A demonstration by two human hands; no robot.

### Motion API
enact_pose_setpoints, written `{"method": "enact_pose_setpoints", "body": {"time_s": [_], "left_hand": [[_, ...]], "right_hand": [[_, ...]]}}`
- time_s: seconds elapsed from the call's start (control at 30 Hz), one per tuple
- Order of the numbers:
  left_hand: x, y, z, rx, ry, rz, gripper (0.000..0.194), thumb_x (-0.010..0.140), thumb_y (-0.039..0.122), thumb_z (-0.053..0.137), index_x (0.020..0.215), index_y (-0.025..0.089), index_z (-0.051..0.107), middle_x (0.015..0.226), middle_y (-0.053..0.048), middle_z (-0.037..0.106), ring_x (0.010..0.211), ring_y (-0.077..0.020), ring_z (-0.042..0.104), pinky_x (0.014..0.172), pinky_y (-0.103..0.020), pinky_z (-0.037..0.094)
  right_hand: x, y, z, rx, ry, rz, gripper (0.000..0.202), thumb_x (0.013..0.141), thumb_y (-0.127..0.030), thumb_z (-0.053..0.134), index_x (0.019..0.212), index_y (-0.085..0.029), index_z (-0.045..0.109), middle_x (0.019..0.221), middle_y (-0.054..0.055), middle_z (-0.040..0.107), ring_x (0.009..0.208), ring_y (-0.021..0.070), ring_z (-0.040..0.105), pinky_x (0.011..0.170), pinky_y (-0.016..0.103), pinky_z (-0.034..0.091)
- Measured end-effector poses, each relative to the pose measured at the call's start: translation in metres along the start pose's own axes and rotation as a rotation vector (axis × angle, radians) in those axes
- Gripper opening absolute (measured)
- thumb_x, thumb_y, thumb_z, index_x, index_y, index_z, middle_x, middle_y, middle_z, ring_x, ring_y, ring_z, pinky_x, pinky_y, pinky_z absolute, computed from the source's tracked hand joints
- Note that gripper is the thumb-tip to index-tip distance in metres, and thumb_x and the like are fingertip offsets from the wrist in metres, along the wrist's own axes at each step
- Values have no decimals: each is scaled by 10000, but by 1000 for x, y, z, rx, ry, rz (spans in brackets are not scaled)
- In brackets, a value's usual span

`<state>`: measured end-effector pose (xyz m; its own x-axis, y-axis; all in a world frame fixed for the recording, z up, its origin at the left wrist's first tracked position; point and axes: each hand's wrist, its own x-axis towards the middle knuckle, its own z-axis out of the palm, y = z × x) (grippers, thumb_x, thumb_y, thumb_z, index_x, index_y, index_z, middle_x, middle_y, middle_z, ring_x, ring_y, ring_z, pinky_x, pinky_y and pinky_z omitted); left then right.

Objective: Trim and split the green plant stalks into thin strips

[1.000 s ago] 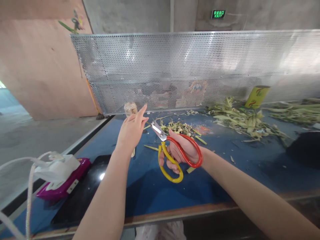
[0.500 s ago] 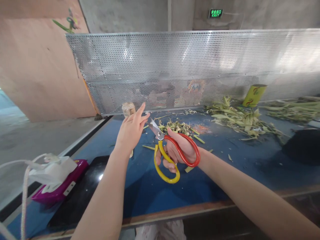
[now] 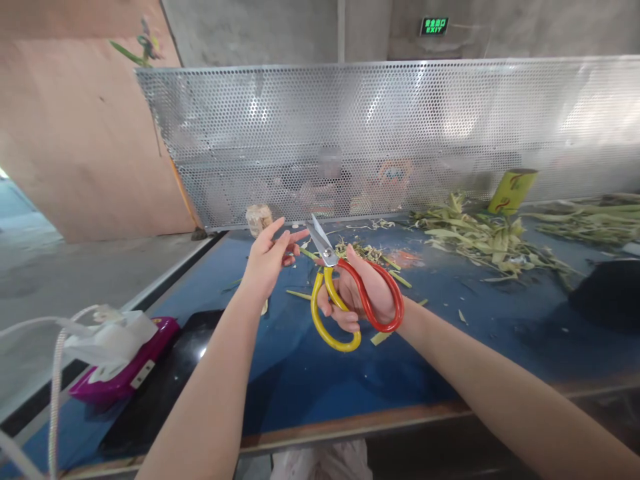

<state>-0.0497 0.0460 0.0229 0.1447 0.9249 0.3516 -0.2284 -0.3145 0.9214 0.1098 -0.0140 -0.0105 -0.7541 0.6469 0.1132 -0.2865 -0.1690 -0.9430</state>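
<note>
1. The scissors (image 3: 329, 255) are held above the counter (image 3: 350, 393), between its near and far edges, blades directed toward the far edge and the left hand.
2. The right hand (image 3: 375, 290) is wrapped around the scissors, with its fingers closed on the red and yellow handles.
3. The left hand (image 3: 264, 263) is raised just beside the blade tips. Its fingers are partly spread and partly curled; whether anything thin is pinched there cannot be told.
4. A heap of plant trimmings (image 3: 369, 253) is noted beyond the scissors, toward the far edge.
5. A leafy bundle (image 3: 493, 241) is laid farther right, with a yellow container (image 3: 513, 192) placed behind it near the far edge.
6. A dark flat panel (image 3: 165, 383) and a purple power strip (image 3: 131, 375) are located at the near left corner.
7. The far edge is bordered by a perforated metal screen (image 3: 310, 120).
</note>
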Motion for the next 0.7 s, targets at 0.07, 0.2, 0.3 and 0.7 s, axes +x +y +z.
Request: {"method": "enact_pose_setpoints", "body": {"time_s": [0.07, 0.2, 0.3, 0.7], "left_hand": [[-1, 3, 2, -93, 0, -112, 275, 830, 236, 472, 1092, 151, 481, 871, -104, 676, 512, -80, 532, 451, -202, 358], [-1, 7, 2, -130, -31, -268, 295, 854, 350, 435, 1067, 156, 498, 877, -102, 671, 512, -82, 523, 463, -216, 370], [-2, 5, 1, -90, -103, -308, 332, 819, 387, 488, 1069, 174, 535, 907, -88, 660, 521, -80, 510, 462, -223, 363], [-6, -3, 0, -34, -268, -248, 430, 712, 201, 644, 1123, 141, 529, 672, -12, 598, 464, -31, 356, 439, -185, 267]], "right_hand": [[-1, 1, -1, -25, 13, -12, 843, 749, -721, -37, 669, -117, 546, 405, 2, 403, 352, 88, 331, 353, 217, 310], [-2, 0, -2, -61, 8, -6, 843, 736, -740, -14, 625, -121, 548, 400, -10, 370, 347, 74, 296, 350, 209, 300], [-2, -1, -2, -56, 17, -3, 860, 717, -758, -19, 627, -123, 555, 395, -14, 371, 333, 73, 287, 337, 213, 284], [-2, -2, -1, 32, 58, -49, 733, 779, -700, 19, 712, -147, 494, 426, -20, 391, 317, 73, 288, 312, 201, 274]]}}
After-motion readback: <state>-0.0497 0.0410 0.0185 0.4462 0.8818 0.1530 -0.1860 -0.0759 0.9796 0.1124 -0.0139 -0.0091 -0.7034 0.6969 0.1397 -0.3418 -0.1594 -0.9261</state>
